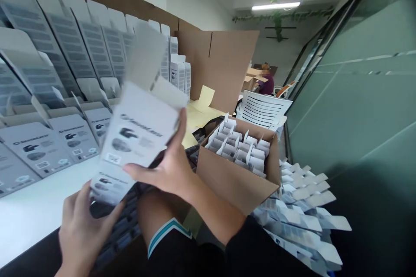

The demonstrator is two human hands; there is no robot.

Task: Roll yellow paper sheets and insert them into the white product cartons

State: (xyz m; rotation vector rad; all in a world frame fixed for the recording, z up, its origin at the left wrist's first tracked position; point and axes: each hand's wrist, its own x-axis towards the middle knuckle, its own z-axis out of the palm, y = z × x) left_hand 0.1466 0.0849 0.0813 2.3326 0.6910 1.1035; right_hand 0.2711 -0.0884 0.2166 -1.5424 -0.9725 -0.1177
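A white printed product box [138, 134], blurred by motion and with its flaps unfolded, is up in front of me over the white table. My left hand [82, 233] grips its lower end at the bottom left. My right hand [165, 164] holds its right side, with the thumb raised along the edge. Below and to the right of my right hand stands an open brown cardboard carton [235, 181], packed with upright white boxes [237, 145]. My right forearm passes just in front of the carton's near corner.
Rows of printed flat boxes [42, 149] stand along the white table [39, 207] at left. A pile of loose white boxes [302, 212] lies at lower right. Beyond are a white chair [263, 108], brown cardboard sheets [232, 65], a seated co-worker [264, 82] and a glass partition [351, 95].
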